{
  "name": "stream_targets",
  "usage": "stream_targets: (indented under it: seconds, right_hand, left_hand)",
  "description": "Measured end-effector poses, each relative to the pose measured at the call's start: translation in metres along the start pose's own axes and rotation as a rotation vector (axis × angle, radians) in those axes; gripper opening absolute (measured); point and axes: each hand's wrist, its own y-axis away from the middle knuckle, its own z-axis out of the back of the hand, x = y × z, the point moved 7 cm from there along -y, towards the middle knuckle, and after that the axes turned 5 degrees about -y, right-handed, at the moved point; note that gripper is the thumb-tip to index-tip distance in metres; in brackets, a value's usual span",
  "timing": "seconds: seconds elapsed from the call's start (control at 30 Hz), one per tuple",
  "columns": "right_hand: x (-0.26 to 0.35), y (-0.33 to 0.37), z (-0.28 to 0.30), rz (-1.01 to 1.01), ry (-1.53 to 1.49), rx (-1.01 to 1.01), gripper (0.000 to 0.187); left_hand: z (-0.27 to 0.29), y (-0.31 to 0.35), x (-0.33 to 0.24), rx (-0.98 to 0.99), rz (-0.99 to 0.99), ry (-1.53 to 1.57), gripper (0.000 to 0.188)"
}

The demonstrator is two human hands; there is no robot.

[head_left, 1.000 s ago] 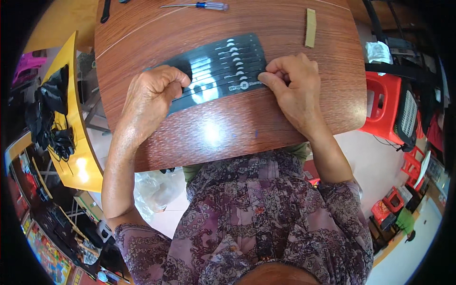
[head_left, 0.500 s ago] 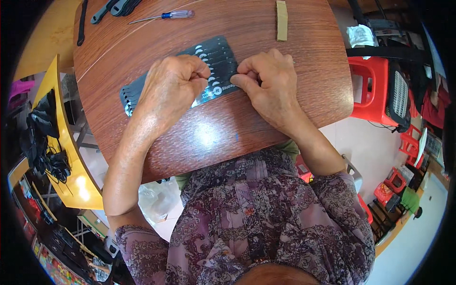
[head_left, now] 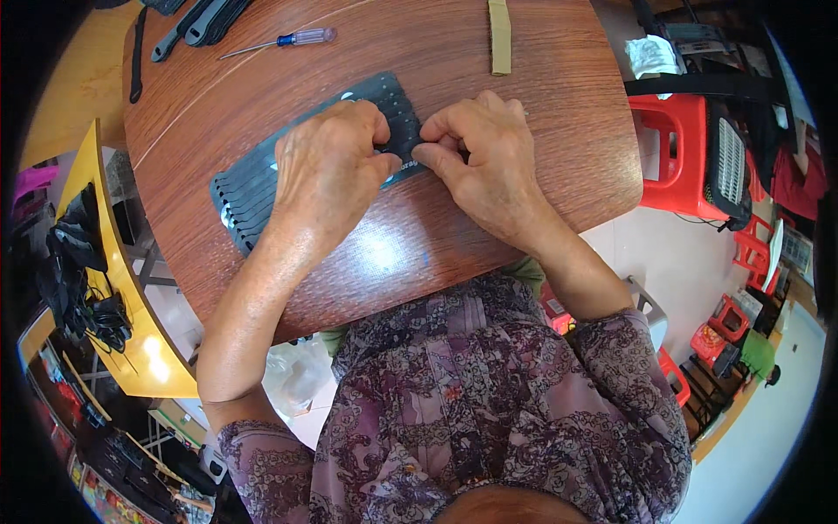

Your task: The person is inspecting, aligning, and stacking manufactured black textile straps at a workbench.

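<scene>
Nearest me, my left hand (head_left: 327,170) lies on the dark slotted tool holder (head_left: 253,188) on the wooden surface (head_left: 559,131), fingers pinched together on its right end. My right hand (head_left: 484,157) pinches the same end. Beyond lie a tan strip (head_left: 499,35) and a blue-handled screwdriver (head_left: 284,40).
</scene>
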Motion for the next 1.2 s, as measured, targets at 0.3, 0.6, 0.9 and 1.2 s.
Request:
stream_targets:
  seconds: [0.3, 0.6, 0.9, 1.2]
  right_hand:
    - [0.0006, 0.0019, 0.0030, -0.004, -0.043, -0.023, 0.021]
    - [0.0008, 0.0011, 0.0021, 0.005, -0.035, -0.022, 0.021]
    - [-0.0004, 0.0021, 0.0034, 0.024, -0.055, -0.053, 0.024]
    - [0.0012, 0.0011, 0.0010, 0.044, -0.027, -0.022, 0.024]
  left_hand:
    - [-0.0014, 0.0004, 0.0009, 0.012, 0.017, 0.037, 0.022]
    - [-0.0028, 0.0014, 0.0018, -0.017, -0.032, 0.033, 0.023]
    - [-0.0034, 0.0021, 0.0007, -0.034, -0.057, 0.036, 0.025]
    - [-0.0042, -0.0005, 0.0002, -0.035, -0.053, 0.028, 0.026]
